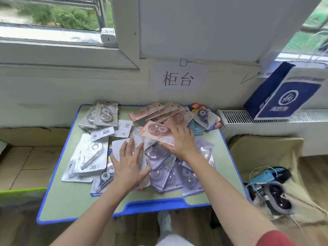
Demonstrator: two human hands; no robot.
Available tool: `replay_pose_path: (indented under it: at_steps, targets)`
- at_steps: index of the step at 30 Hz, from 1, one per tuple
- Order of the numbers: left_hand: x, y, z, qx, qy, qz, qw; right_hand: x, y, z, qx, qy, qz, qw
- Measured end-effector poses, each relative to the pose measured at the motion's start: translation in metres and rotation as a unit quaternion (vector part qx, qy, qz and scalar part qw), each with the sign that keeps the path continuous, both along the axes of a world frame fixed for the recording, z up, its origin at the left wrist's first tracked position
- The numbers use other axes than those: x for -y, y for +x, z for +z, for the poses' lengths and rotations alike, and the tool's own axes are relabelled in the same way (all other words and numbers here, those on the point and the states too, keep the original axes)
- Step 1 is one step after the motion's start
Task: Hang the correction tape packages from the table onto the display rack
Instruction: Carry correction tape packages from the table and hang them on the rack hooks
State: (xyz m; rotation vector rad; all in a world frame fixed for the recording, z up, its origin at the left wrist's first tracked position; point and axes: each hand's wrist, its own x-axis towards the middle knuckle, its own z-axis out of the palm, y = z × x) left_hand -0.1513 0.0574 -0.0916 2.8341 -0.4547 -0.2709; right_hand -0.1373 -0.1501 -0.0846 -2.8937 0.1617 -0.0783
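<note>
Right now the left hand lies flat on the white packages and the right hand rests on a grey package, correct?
Not quite: the head view shows the right hand resting on a pink package, not a grey one. The left hand does lie flat on the white packages.

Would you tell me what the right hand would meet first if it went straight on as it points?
Probably the fanned pink correction tape packages just beyond its fingertips; the right hand rests on one pink package. Depth is uncertain.
</note>
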Motion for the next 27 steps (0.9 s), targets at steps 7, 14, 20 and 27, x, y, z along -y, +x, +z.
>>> replay_pose_path:
  at_steps: [7,14,20,27]
  targets:
    - [-0.057,-0.082,0.001,0.008,0.025,-0.106,0.994,-0.051,-0.136,-0.001,0.003,-0.023,-0.104,0.994]
    - [-0.082,-0.157,0.007,0.027,0.003,-0.184,0.982,-0.092,-0.264,0.007,0.031,0.004,-0.195,0.980]
    - [-0.080,-0.230,0.011,0.040,-0.009,-0.252,0.967,-0.118,-0.372,0.003,0.056,0.025,-0.285,0.957]
    - [-0.065,-0.353,0.015,0.055,-0.028,-0.352,0.934,-0.158,-0.544,-0.003,0.079,0.028,-0.427,0.900]
